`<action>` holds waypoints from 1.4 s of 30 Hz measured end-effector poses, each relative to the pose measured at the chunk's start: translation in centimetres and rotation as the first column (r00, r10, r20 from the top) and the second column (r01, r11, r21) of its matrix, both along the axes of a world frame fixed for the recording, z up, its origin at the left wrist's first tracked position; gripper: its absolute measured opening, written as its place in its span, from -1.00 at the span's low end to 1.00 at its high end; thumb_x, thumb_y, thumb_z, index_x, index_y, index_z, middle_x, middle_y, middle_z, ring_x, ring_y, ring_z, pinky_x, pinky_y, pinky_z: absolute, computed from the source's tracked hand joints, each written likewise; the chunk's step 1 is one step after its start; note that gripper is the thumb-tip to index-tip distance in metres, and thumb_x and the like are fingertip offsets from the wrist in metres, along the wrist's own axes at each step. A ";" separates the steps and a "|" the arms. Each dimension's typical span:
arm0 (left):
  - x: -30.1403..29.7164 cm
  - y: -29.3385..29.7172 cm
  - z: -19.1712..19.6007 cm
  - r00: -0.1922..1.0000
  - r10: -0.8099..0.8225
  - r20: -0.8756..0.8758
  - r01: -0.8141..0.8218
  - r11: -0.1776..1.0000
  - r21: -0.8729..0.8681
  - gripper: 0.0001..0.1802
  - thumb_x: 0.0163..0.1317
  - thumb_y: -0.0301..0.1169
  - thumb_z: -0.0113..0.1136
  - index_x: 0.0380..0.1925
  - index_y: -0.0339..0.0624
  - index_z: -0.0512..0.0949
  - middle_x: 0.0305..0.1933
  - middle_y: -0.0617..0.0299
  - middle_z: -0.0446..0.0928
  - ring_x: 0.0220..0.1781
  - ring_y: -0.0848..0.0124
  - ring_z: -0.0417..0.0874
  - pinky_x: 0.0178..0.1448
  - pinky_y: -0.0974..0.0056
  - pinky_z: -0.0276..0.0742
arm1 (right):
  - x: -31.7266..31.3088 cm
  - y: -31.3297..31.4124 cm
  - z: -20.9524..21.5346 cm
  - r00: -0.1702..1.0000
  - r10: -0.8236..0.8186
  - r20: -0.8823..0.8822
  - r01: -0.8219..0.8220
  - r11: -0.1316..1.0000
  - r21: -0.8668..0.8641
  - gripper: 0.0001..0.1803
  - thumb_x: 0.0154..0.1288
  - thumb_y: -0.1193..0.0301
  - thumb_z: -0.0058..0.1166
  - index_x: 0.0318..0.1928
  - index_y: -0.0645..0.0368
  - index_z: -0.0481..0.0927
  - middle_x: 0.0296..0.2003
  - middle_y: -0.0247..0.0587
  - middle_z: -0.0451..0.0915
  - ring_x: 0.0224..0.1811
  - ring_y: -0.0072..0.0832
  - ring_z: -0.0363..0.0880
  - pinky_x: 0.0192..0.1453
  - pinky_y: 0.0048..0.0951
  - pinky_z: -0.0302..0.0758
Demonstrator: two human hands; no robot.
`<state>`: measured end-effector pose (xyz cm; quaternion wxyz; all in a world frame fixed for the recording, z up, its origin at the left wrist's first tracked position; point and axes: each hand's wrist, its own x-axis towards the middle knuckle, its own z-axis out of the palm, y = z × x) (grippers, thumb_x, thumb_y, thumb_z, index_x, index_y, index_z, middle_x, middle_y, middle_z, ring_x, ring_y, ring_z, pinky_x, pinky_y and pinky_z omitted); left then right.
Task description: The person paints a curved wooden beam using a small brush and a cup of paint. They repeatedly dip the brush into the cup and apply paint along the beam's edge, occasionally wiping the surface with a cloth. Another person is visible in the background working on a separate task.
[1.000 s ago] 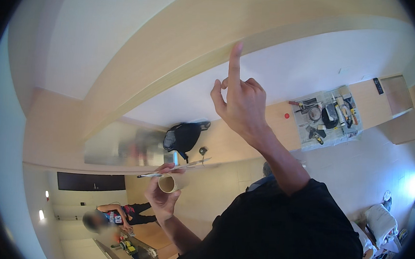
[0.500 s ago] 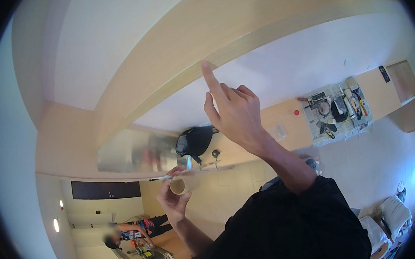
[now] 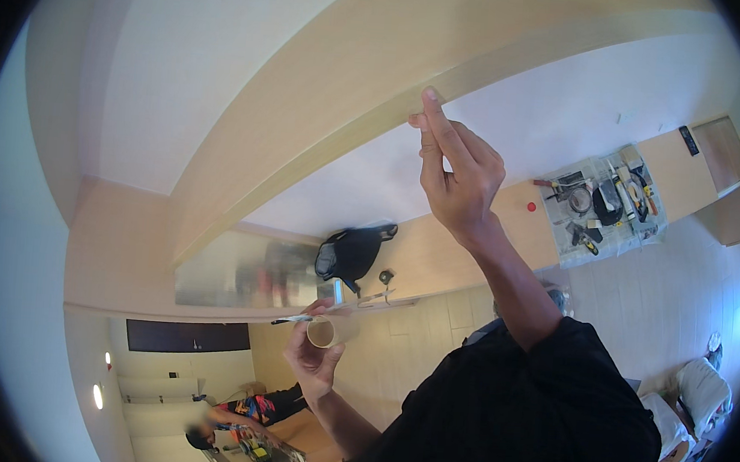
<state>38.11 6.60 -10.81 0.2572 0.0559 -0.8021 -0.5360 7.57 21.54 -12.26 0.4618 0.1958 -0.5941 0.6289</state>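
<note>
My left hand (image 3: 312, 366), low and left of the middle, is closed around a pale roll with a hollow brown core (image 3: 322, 331). A thin pen-like stick (image 3: 292, 319) lies across its fingers beside the roll. Higher up, my right hand (image 3: 463, 170) is raised to a long light-wood panel edge (image 3: 342, 133). Its index finger overlaps that edge in view; I cannot tell whether it touches. The thumb and other fingertips are drawn close to the index finger, and anything between them is too small to make out.
Below the panel runs a wooden counter (image 3: 437, 246) with a black bag (image 3: 358, 254), a red disc (image 3: 531, 207) and a sheet of hand tools (image 3: 600, 196). A remote control (image 3: 689, 141) lies at its far right. Another person (image 3: 241, 414) works at lower left; white bags (image 3: 703, 379) lie on the floor.
My right hand has moved right along the panel edge, and its fingers have drawn together from a pointing pose. My left hand still holds the roll, almost in place.
</note>
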 end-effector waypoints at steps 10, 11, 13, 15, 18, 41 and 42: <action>0.8 -0.2 -0.2 1.000 0.004 0.016 -0.004 0.999 0.045 -0.29 0.18 -0.60 0.43 0.37 -0.19 0.48 0.32 -0.16 0.51 0.40 -0.05 0.53 0.38 -0.10 0.55 | -0.7 -1.2 -0.2 0.997 -0.081 -0.013 0.081 0.997 0.006 -0.44 0.15 0.66 0.37 0.22 0.19 0.69 -0.56 -0.39 0.57 -0.68 -0.56 0.33 -0.56 -0.49 0.32; 0.8 -0.2 -0.3 1.000 0.007 0.007 -0.007 0.998 0.055 -0.30 0.17 -0.59 0.44 0.36 -0.20 0.48 0.32 -0.16 0.52 0.39 -0.05 0.54 0.38 -0.10 0.55 | -0.6 -1.1 -0.1 0.996 -0.087 -0.008 0.088 0.996 0.026 -0.47 0.18 0.68 0.35 0.20 0.21 0.70 -0.57 -0.37 0.57 -0.66 -0.57 0.37 -0.55 -0.48 0.34; 0.8 -0.2 -0.2 1.000 0.002 0.019 -0.003 0.999 0.034 -0.32 0.17 -0.61 0.43 0.34 -0.23 0.49 0.32 -0.14 0.52 0.39 -0.06 0.54 0.37 -0.09 0.55 | -0.4 -0.9 0.1 0.995 -0.096 0.012 0.095 0.993 0.072 -0.52 0.23 0.72 0.32 0.18 0.25 0.71 -0.59 -0.33 0.57 -0.63 -0.58 0.45 -0.53 -0.48 0.37; 0.7 -0.1 -0.1 1.000 -0.007 0.030 0.006 1.000 0.029 -0.33 0.16 -0.62 0.41 0.32 -0.26 0.49 0.31 -0.13 0.53 0.39 -0.07 0.54 0.37 -0.09 0.54 | -0.4 -0.8 0.4 0.994 -0.104 -0.020 0.104 0.993 0.052 -0.50 0.19 0.73 0.33 0.17 0.23 0.72 -0.61 -0.37 0.52 -0.64 -0.58 0.36 -0.53 -0.49 0.32; 0.5 0.1 0.0 0.999 -0.009 0.036 0.008 0.999 0.034 -0.35 0.15 -0.63 0.40 0.30 -0.30 0.51 0.28 -0.12 0.55 0.40 -0.07 0.53 0.38 -0.09 0.52 | -0.2 -0.8 0.6 0.995 -0.098 -0.023 0.099 0.991 0.086 -0.49 0.12 0.68 0.37 0.14 0.20 0.73 -0.57 -0.43 0.53 -0.66 -0.56 0.33 -0.53 -0.49 0.30; -1.0 1.4 0.4 0.996 -0.076 0.041 0.071 0.993 0.097 -0.33 0.18 -0.66 0.40 0.33 -0.30 0.47 0.38 -0.31 0.41 0.25 -0.07 0.67 0.31 -0.03 0.60 | -1.7 1.2 -0.4 0.996 -0.085 -0.001 0.085 0.996 0.034 -0.48 0.27 0.64 0.31 0.27 0.26 0.64 -0.63 -0.35 0.54 -0.71 -0.54 0.29 -0.55 -0.49 0.27; -1.0 1.3 0.5 0.995 -0.085 0.043 0.081 0.994 0.076 -0.33 0.18 -0.66 0.40 0.33 -0.30 0.47 0.38 -0.31 0.41 0.25 -0.07 0.67 0.30 -0.03 0.60 | -1.6 1.1 -0.4 0.996 -0.089 0.009 0.088 0.995 0.050 -0.47 0.26 0.63 0.31 0.27 0.26 0.64 -0.64 -0.37 0.51 -0.71 -0.54 0.28 -0.55 -0.49 0.26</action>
